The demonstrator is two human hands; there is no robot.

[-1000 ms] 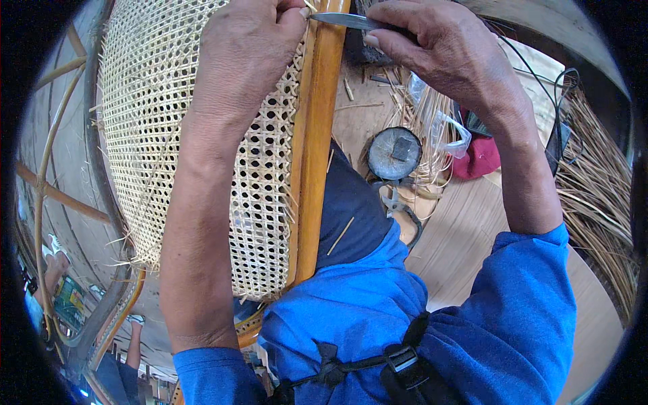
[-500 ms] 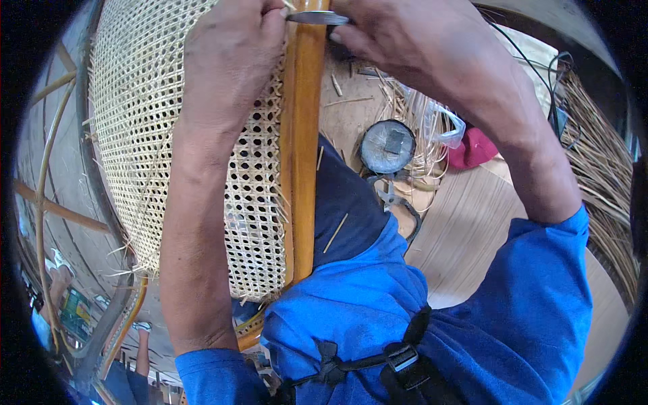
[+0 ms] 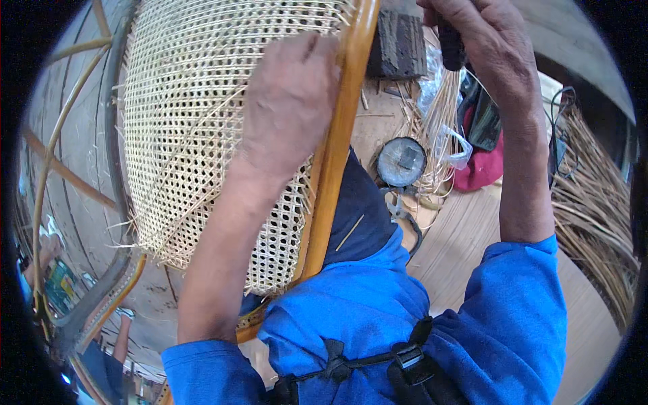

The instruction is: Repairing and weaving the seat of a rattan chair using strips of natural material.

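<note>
A woven cane panel [image 3: 196,121] with open holes is set in a varnished wooden frame [image 3: 344,121] that slants across my lap. My left hand [image 3: 290,101] is over the panel by the frame's inner edge, its fingers curled and slightly blurred. What it may pinch is hidden beneath it. Up at the right, clear of the frame, my right hand [image 3: 496,50] is closed around a tool's dark handle [image 3: 451,44]; the tool's working end does not show. Loose cane ends stick out along the panel's edges.
A dark block [image 3: 398,46] is beyond the frame. A round dish [image 3: 401,162], pliers [image 3: 397,204], cane strands [image 3: 435,145] and red cloth [image 3: 479,169] lie right of my leg. A bundle of long cane [image 3: 594,202] fills the far right. Curved chair frames [image 3: 121,297] stand left.
My right hand has moved off the frame to the right, taking the metal-bladed tool along. My left hand has shifted right and nearer to me over the panel. The frame has tilted in view.
</note>
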